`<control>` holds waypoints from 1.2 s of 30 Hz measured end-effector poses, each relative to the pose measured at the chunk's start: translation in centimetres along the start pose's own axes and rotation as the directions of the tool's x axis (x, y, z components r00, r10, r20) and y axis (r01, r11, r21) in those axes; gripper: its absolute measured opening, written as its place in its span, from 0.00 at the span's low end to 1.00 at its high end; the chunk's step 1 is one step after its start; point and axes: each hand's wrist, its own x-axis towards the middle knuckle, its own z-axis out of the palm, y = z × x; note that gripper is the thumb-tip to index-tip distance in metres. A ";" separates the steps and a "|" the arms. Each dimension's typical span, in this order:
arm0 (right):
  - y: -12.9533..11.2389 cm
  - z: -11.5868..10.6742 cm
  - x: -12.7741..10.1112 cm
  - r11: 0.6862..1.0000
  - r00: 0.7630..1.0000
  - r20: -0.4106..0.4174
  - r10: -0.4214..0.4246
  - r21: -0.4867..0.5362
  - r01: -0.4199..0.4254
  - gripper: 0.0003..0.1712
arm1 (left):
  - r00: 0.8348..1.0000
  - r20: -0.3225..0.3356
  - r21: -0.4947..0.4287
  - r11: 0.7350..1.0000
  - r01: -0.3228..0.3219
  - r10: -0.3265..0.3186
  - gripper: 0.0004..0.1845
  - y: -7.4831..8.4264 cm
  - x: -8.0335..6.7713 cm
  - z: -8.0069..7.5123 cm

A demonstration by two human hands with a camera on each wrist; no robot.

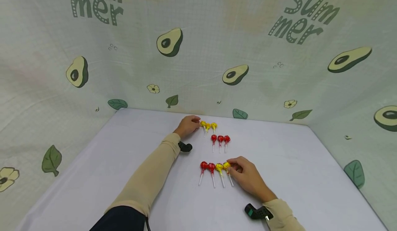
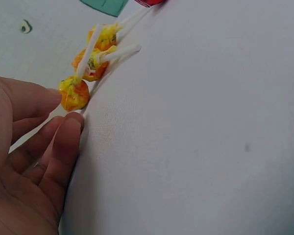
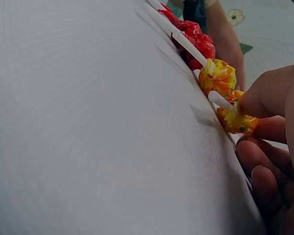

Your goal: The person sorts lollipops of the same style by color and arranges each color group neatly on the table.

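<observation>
At the far side of the table, my left hand (image 1: 188,126) has its thumb and a fingertip at the leftmost yellow lollipop (image 2: 74,93), pinching its wrapped head. Two more yellow lollipops (image 2: 95,63) lie close beside it, their sticks crossing in the left wrist view. Nearer to me, my right hand (image 1: 246,176) pinches the yellow lollipop (image 3: 237,117) at the right end of the front row, thumb on its wrapper. To its left in that row lie another yellow lollipop (image 1: 219,167) and two red lollipops (image 1: 211,167), sticks toward me.
Three red lollipops (image 1: 220,139) lie side by side between the far yellow group and the front row. A white cloth covers the table (image 1: 273,144). Behind it hangs a printed curtain (image 1: 198,76) with avocados and leaves. Each wrist wears a black device (image 1: 258,212).
</observation>
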 end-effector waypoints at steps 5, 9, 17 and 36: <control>0.1 0.0 0.0 1.000 1.000 -0.005 0.009 -0.006 -0.009 0.13 | 1.000 -0.012 -0.003 1.000 -0.015 0.015 0.18 -0.2 -0.1 0.1; 0.2 0.2 -0.1 1.000 1.000 -0.006 0.015 -0.009 -0.015 0.13 | 1.000 -0.007 0.030 0.999 -0.014 0.014 0.17 -0.2 -0.1 0.5; 0.3 0.3 -0.2 1.000 1.000 -0.019 0.001 -0.007 -0.001 0.13 | 1.000 -0.027 0.052 0.999 -0.004 0.006 0.15 0.7 -0.2 0.7; -0.1 0.2 0.1 1.000 1.000 -0.004 0.012 -0.021 -0.012 0.12 | 0.997 -0.074 0.136 0.991 -0.016 0.026 0.16 1.2 -0.2 0.7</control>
